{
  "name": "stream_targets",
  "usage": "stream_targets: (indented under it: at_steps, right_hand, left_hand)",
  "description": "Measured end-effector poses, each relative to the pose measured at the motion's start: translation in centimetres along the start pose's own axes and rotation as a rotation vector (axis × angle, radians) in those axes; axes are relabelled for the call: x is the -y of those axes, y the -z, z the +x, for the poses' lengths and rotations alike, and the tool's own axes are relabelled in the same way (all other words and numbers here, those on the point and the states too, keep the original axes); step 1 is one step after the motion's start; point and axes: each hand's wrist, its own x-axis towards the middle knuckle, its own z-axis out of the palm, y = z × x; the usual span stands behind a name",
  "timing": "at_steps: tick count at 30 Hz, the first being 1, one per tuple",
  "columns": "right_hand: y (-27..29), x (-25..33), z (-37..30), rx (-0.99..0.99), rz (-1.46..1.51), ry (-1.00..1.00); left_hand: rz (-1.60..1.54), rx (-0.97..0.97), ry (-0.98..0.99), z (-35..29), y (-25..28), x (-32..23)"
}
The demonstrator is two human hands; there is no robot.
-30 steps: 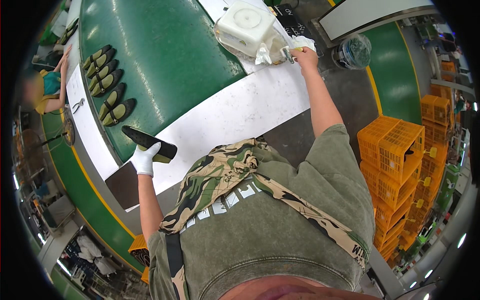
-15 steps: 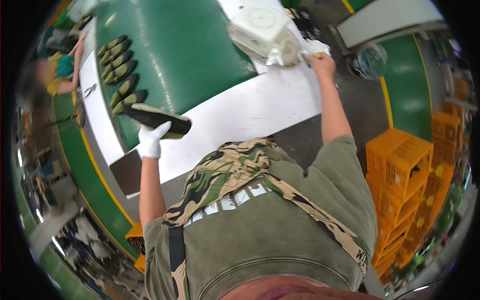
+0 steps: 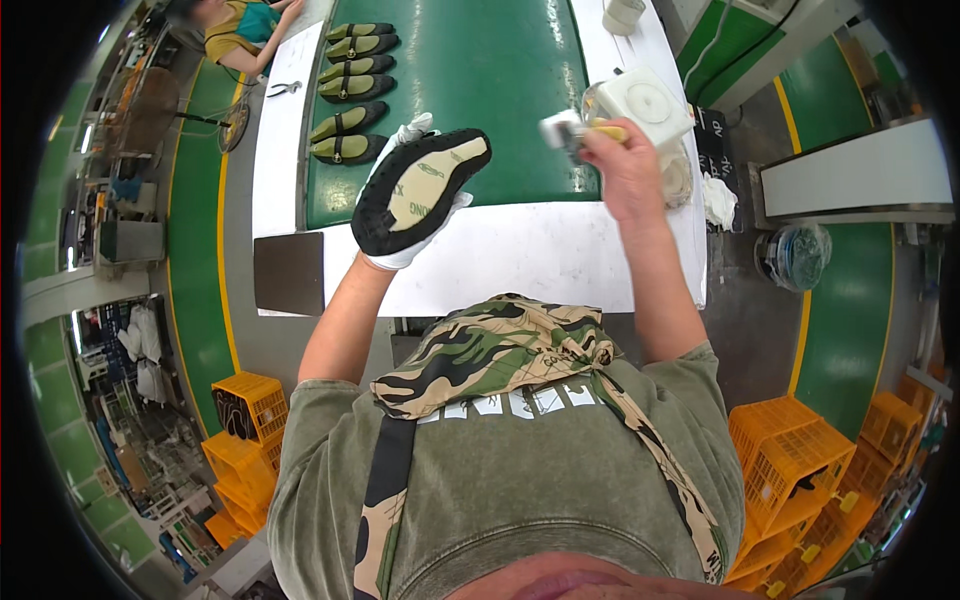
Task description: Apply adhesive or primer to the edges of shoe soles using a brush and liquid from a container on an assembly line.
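A shoe lies bottom up in my white-gloved left hand, whose fingers wrap round it from beneath. Its pale sole board faces me inside a black rim. My bare right hand is closed round the yellow handle of a brush; the brush's whitish head is smeared by motion and stands to the right of the shoe, apart from it. Beyond my left hand, several green-lined black shoes stand in pairs along the left side of the green belt.
A white plastic container stands at the table's right edge, with a white rag beside it. Pliers lie on the left ledge, near a co-worker. Orange crates are stacked on both sides behind me.
My left hand has turned the shoe so its bottom faces up and brought it nearer the middle. My right hand has moved left from beside the container with the brush.
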Motion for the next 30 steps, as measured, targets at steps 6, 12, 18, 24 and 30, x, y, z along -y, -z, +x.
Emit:
stream_targets:
  at_steps: [6,12,18,24,30]
  right_hand:
    - [-7.7,-1.0,0.5,0.193,0.104,0.009]
    - [-10.2,-2.6,0.9,0.276,0.067,-0.070]
    - [-14.6,-1.8,-1.5,0.362,0.128,-0.206]
    - [-18.6,-0.2,-3.7,0.540,0.143,-0.259]
    - [-23.4,0.3,-6.4,0.713,0.109,-0.233]
  left_hand:
    - [-0.020,-0.003,0.157,-0.3,1.6,-2.9]
    - [-0.552,-0.272,0.480,-1.9,1.7,-5.0]
    - [0.025,-0.132,0.223,-4.9,1.9,-2.9]
    - [0.058,-0.296,0.354,-8.0,1.6,-2.7]
    - [0.125,-0.508,0.445,-10.6,3.9,-4.2]
